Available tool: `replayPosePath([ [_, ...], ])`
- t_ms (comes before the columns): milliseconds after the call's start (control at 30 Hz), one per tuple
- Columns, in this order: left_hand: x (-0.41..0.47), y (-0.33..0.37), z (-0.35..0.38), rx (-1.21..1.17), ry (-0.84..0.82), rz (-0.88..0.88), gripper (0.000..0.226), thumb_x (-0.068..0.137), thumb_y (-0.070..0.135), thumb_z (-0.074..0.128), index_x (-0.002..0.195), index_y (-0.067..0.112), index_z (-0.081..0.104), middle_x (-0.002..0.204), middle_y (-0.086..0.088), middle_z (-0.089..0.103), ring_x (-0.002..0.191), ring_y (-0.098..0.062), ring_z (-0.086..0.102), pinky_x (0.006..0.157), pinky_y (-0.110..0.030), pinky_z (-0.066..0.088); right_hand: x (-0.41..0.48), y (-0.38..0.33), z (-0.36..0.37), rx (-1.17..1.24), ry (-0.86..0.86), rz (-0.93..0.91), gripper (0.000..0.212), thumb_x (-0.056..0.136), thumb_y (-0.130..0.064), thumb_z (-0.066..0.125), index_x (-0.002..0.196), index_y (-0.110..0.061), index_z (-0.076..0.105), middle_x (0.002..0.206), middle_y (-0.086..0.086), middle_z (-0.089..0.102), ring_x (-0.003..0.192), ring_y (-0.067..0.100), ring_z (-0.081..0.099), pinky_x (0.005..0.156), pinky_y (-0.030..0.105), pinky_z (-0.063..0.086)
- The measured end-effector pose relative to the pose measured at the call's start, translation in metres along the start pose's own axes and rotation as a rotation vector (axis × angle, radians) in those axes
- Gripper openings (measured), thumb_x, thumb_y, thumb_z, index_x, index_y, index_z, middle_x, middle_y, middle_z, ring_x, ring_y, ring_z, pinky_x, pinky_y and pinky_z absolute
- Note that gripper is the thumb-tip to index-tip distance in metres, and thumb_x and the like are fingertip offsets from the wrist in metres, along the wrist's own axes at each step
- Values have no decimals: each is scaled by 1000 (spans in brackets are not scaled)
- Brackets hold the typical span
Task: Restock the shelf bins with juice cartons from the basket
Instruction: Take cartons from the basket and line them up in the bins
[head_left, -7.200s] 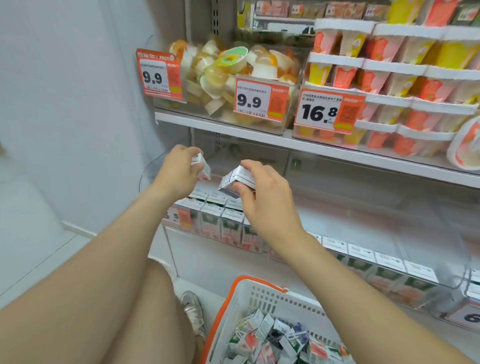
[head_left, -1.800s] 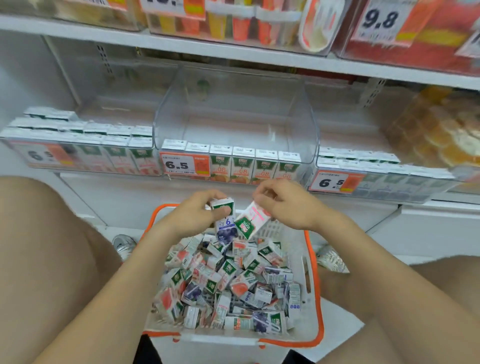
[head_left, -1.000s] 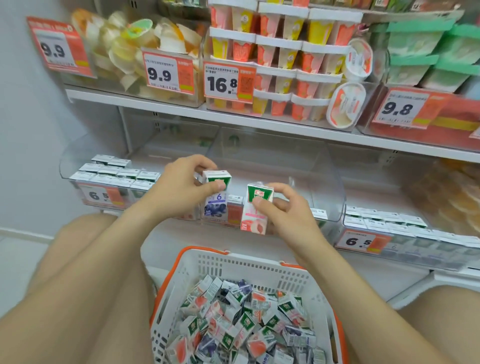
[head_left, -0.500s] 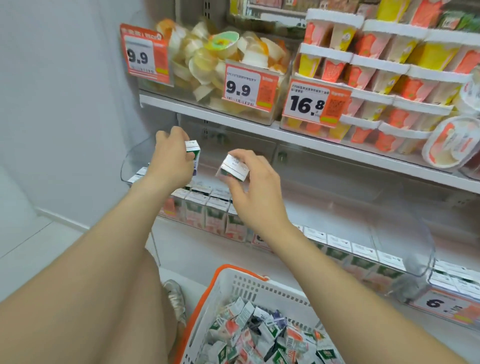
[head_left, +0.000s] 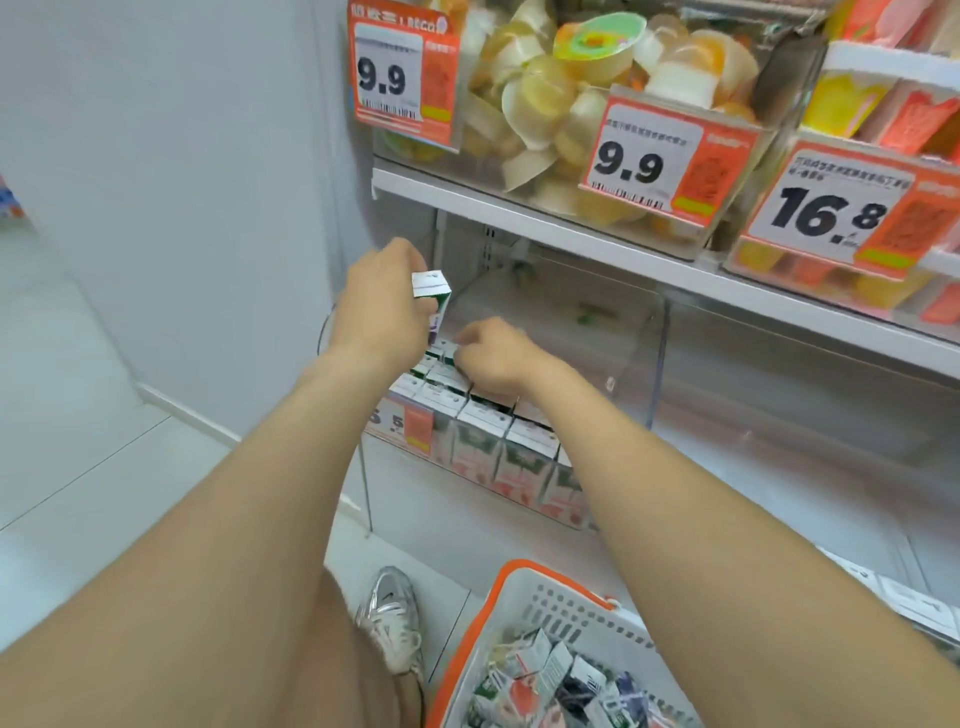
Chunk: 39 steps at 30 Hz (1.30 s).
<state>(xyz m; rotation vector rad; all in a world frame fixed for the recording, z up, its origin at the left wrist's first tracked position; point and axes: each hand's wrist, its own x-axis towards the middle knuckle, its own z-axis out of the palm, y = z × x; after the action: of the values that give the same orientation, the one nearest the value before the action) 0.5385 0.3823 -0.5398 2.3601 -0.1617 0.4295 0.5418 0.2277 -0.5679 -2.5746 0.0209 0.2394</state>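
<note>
The clear shelf bin (head_left: 655, 332) is the landmark here. Above its left end, the left hand (head_left: 382, 306) grips a juice carton (head_left: 434, 296) upright, fingers wrapped round it, white top showing. The right hand (head_left: 493, 353) reaches down inside the bin, fingers curled onto the tops of the cartons in the bin (head_left: 483, 415) standing in rows at its front; whether it holds one cannot be told. Below the bin and to the right, the white basket (head_left: 561, 608) with an orange rim holds a loose heap of cartons (head_left: 550, 680). A sneaker (head_left: 392, 623) rests on the floor beside the basket.
</note>
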Motion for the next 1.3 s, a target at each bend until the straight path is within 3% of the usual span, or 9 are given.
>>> replayPosePath([
  [100,0,8,0,2,-47,45,22,95,10,71,114,19,64,109,-5,66,96,-26,60,81,-41,52,7,2,-8,8,-21,27,33,100,-21,40,67,-14,42,73,5,46,78,26,41,59,36,31],
  [167,-2,15,-1,-27,-65,42,21,98,12,68,118,19,65,114,-6,66,95,-26,60,77,-39,54,0,4,-14,-62,-34,19,30,100,-18,39,76,-9,55,83,7,59,83,29,52,70,38,45],
  [267,-6,27,-3,-65,-79,28,21,102,13,64,121,20,65,115,-4,61,80,-18,60,49,-20,45,-13,8,-29,4,141,-100,42,96,-9,43,131,-10,66,128,11,69,124,31,60,109,42,48],
  [333,-13,38,-6,-102,-84,22,18,103,19,63,121,24,65,110,-1,61,86,-21,61,52,-23,40,-35,6,-41,241,284,-179,52,93,-11,49,143,-21,58,124,2,71,119,21,64,106,38,50],
  [567,-52,80,-2,-448,-357,59,15,91,47,70,102,39,76,94,0,75,93,-28,73,81,-54,62,-126,51,-64,509,279,-287,33,96,-31,64,128,-32,58,96,3,78,94,26,74,90,56,59],
  [900,-115,172,45,-702,-542,6,31,92,37,78,107,10,71,89,-4,81,83,-15,78,66,-24,61,-222,140,-93,631,449,-230,18,106,-26,61,120,-16,66,99,20,74,91,39,72,77,54,62],
  [1133,-156,220,78,-769,-538,165,19,97,36,72,107,20,76,96,5,80,92,-11,75,70,-24,60,-274,183,-137,472,402,-142,29,95,-25,74,123,-27,65,115,-8,74,86,11,70,71,30,52],
  [1233,-180,243,95,-822,-606,142,29,110,34,49,114,17,71,96,-1,79,88,-19,77,69,-31,63,-298,202,-151,356,457,-57,20,97,-39,66,116,-34,72,98,-4,77,87,16,71,78,37,56],
  [1300,-194,254,109,-717,-572,249,30,112,35,42,113,22,70,97,5,77,85,-13,75,74,-32,61,-317,217,-159,300,530,43,17,95,-32,62,102,-33,77,75,-12,71,68,9,64,68,27,54],
])
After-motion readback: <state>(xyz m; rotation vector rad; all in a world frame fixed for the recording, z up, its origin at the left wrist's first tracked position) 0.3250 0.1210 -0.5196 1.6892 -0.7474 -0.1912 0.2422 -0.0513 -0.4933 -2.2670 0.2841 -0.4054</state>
